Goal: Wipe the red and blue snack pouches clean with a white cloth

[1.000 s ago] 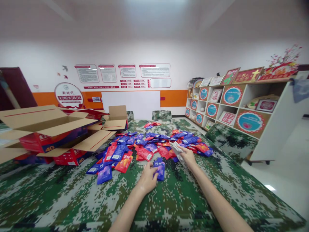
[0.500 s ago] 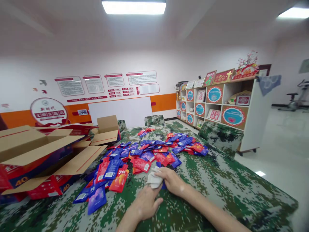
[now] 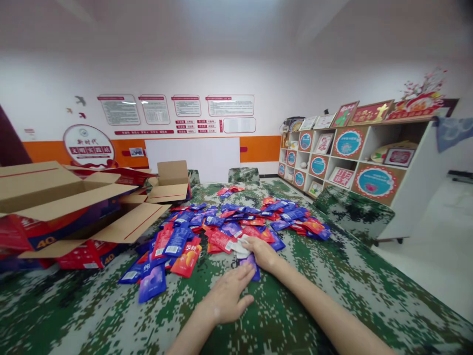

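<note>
My right hand (image 3: 261,252) has its fingers closed on a crumpled white cloth or tissue (image 3: 242,246) at the near edge of the packet heap. Below it, a purple packet (image 3: 254,273) lies on the camouflage tablecloth (image 3: 177,325). My left hand (image 3: 227,295) rests with fingers stretched out and thumb apart, its fingertips over the near part of that purple packet; it holds nothing. Red and blue-purple packets (image 3: 221,240) with white barcode labels are heaped just beyond both hands. Several more packets, among them a red one (image 3: 187,257) with orange fruit, lie to the left.
Open cardboard boxes (image 3: 84,202) marked 40 stand along the left of the table. A small group of packets (image 3: 229,191) lies at the far end. Camouflage-covered chairs (image 3: 351,212) stand around the table, and a white shelf unit (image 3: 410,172) is at the right.
My left hand has come off the white cloth and now lies flat nearer me. The right hand keeps the cloth, moved slightly away, and more of the purple packet shows. The view has tilted down.
</note>
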`<state>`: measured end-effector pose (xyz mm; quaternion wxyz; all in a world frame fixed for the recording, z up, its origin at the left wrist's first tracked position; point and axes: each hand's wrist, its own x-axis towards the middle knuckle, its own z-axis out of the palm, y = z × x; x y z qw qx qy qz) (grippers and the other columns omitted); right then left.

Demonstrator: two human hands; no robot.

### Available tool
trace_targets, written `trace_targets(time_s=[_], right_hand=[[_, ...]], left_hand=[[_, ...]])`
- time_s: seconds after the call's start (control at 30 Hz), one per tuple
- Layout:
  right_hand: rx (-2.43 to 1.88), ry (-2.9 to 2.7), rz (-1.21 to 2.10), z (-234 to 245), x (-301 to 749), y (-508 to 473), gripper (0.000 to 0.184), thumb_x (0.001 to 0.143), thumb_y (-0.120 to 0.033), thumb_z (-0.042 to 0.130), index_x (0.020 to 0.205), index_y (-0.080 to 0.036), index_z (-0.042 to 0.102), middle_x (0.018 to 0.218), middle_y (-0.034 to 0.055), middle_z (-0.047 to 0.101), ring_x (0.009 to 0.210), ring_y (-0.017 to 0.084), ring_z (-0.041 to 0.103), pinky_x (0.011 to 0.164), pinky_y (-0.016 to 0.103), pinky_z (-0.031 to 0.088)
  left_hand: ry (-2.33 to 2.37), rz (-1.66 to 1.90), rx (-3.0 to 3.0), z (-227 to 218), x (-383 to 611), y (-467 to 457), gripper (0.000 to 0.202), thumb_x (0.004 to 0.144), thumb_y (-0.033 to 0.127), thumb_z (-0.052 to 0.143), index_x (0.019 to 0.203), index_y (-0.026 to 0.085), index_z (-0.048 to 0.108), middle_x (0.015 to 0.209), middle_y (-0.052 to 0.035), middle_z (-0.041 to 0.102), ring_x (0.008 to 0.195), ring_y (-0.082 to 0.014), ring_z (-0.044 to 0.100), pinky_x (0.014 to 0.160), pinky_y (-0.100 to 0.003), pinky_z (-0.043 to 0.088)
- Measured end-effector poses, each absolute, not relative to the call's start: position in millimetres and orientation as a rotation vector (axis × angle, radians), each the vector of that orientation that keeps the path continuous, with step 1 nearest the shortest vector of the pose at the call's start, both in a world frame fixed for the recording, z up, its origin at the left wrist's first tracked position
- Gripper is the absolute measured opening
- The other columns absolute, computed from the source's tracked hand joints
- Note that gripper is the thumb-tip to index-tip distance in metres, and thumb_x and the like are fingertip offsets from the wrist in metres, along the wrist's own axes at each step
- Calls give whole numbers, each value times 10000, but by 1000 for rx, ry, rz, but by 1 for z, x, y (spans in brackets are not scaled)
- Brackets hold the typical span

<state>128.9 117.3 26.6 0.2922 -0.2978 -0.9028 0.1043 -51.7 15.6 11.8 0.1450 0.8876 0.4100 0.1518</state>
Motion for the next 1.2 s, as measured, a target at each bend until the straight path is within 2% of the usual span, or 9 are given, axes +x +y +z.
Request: trace_targets(time_s=[0.2,0.3,0.43,0.57,0.63,0.77,0.93,1.07,1.2], right_hand=[[-846,-2409,253,33,128,131,446,761,-75,383,1101,-165,656,1159,68,630,1079,199,566,933,254,390],[-853,-2394,255,44,131,119,517,718,-28,349,1127,-153,639,1158,78,631,1085,212,562,943,290,394],[-738,-2443,331,51,136,80,489,746,-53,393,1148,-208,624,1197,61,608,1108,209,543,959,314,402],[-665,-2474,385,35,141,47,578,764,-49,378,1311,-212,468,1316,92,504,1211,205,449,1025,380,349],[-684,-2456,375,24,142,48,578,777,-62,378,1333,-209,435,1337,103,477,1242,212,410,1045,417,319],[-695,-2435,393,11,134,81,426,857,-164,383,1258,-215,521,1307,92,505,1214,216,431,1030,393,330],[-883,-2393,391,11,120,127,339,909,-232,349,1090,-198,634,1093,85,629,1000,198,565,889,313,428],[-889,-2431,293,7,118,140,332,864,-187,409,1099,-203,643,1138,100,620,1063,225,547,918,340,413],[-891,-2397,310,15,130,137,498,752,-56,406,1183,-214,600,1232,85,579,1144,220,514,980,367,385]], left_hand=[[1194,426,2577,11,-51,15,644,865,417,479,1426,311,180,1465,-22,254,1323,-234,262,1083,-419,226],[1191,430,2591,13,-50,13,625,865,415,475,1420,303,210,1462,-24,263,1314,-244,280,1077,-419,235],[1178,491,2597,14,-49,12,634,856,417,485,1419,292,221,1445,-31,303,1295,-261,312,1069,-426,250],[1222,507,2586,10,-49,11,598,852,419,496,1396,273,296,1412,-51,364,1273,-289,341,1068,-451,242],[1222,500,2596,9,-50,12,608,853,422,493,1402,270,279,1411,-56,364,1269,-294,343,1067,-461,238],[1211,459,2584,11,-51,13,633,855,431,489,1414,295,227,1428,-43,336,1275,-281,336,1058,-451,258],[1175,428,2573,11,-52,15,665,857,426,486,1428,306,166,1475,-16,233,1321,-240,261,1084,-410,223],[1195,423,2555,9,-53,15,666,851,419,489,1427,304,173,1474,-19,233,1323,-246,255,1082,-423,219],[1201,450,2531,14,-50,14,668,819,391,528,1410,286,235,1456,-38,276,1304,-258,286,1063,-420,246]])
